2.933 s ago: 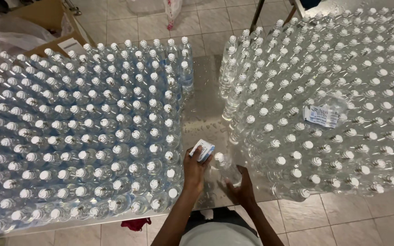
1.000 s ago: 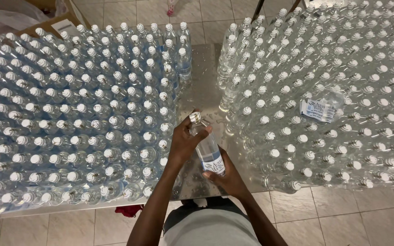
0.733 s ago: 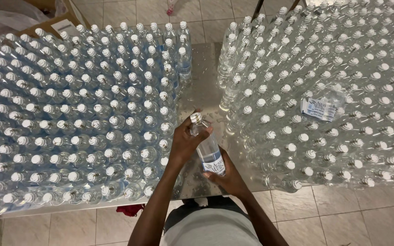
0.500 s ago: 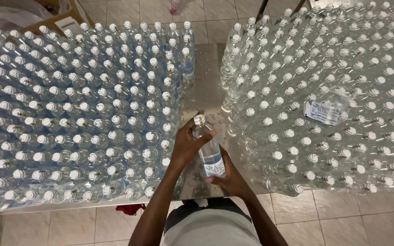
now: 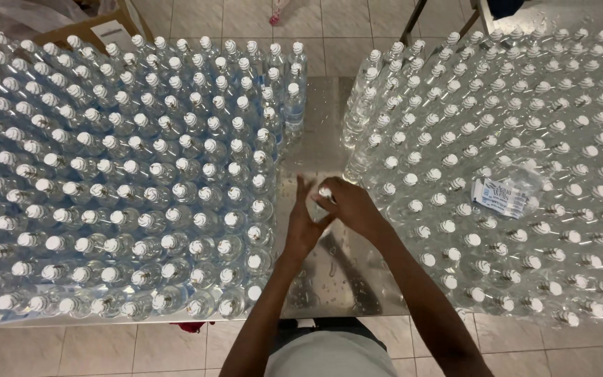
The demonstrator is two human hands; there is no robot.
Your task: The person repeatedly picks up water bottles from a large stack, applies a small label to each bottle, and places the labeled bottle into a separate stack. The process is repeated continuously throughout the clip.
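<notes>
Bottle (image 5: 324, 193): only its white cap and a bit of neck show, between the two hands, over the bare metal strip in the middle of the table. Half a second ago it was tilted, with its labelled body in full view; now the hands cover nearly all of it.
Left hand (image 5: 303, 223): it has moved from the neck to the bottle's left side, with the fingers spread upward. It touches the bottle, but whether it really clamps it I cannot tell.
Right hand (image 5: 352, 207): it was under the base a moment ago; now it has come up and over, and its fingers are curled round the top near the cap. It looks closed on the bottle.
Label: it faced the camera a second ago and is now out of sight behind the hands.
Meaning: as I read it, the bottle has gone from being held and turned to being stood upright in the gap between the blocks.
Left block (image 5: 120, 174): capped bottles in packed rows, just beside the left hand.
Right block (image 5: 511, 119): more capped bottles, just beside the right hand.
Label stack (image 5: 502, 195): a loose wad of blue and white labels lying on the caps of the right block, well apart from the hands and unmoved.
Table (image 5: 315, 139): shiny metal, with water drops on the bare strip.
</notes>
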